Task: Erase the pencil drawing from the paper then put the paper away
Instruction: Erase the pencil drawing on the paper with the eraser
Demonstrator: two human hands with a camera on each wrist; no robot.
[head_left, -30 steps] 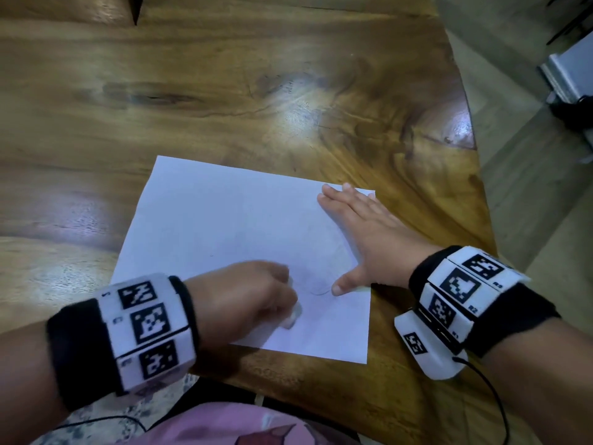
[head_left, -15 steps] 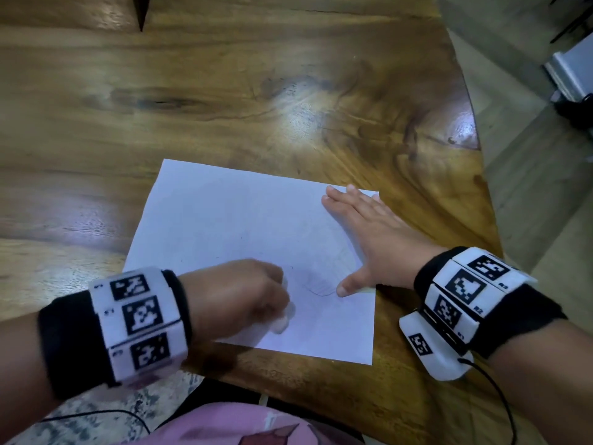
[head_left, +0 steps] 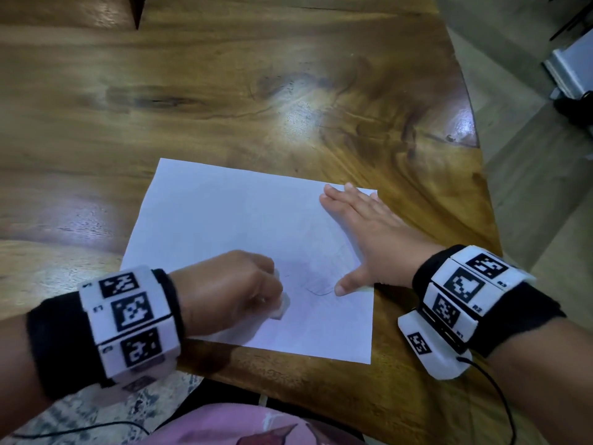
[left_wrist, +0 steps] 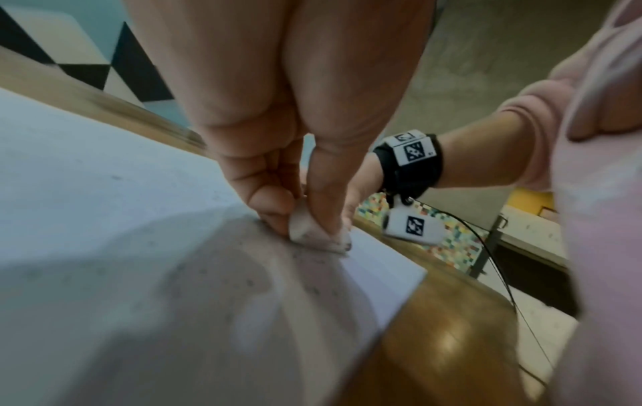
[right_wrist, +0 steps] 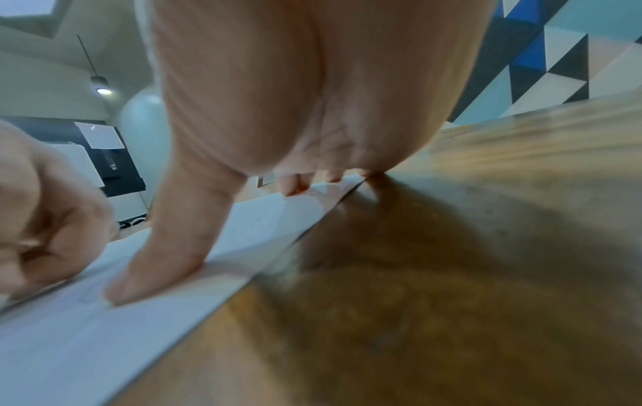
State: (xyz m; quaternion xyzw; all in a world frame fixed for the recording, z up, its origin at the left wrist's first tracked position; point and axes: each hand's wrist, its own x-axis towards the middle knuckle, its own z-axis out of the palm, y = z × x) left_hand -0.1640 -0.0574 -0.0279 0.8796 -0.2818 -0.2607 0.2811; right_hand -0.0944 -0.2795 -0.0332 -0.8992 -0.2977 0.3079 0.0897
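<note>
A white sheet of paper (head_left: 224, 226) lies flat on the wooden table (head_left: 224, 91), near its front edge. Faint pencil lines (head_left: 317, 289) remain near the sheet's lower right part. My left hand (head_left: 231, 293) pinches a small white eraser (head_left: 280, 308) between thumb and fingers and presses it on the paper (left_wrist: 104, 247); in the left wrist view the eraser (left_wrist: 309, 230) shows grey smudges and crumbs lie around it. My right hand (head_left: 362, 229) lies flat with fingers straight along the sheet's right edge, thumb (right_wrist: 156, 263) spread out onto the paper (right_wrist: 86, 343).
The table's front edge (head_left: 321, 387) runs just below the paper, and its right edge curves off toward a grey floor (head_left: 529, 187). A black cable (head_left: 494, 396) hangs from the right wristband. A pink garment (head_left: 240, 425) shows at the bottom.
The left hand with the eraser has shifted slightly back and forth over the lower part of the sheet. The right hand has stayed flat in the same spot.
</note>
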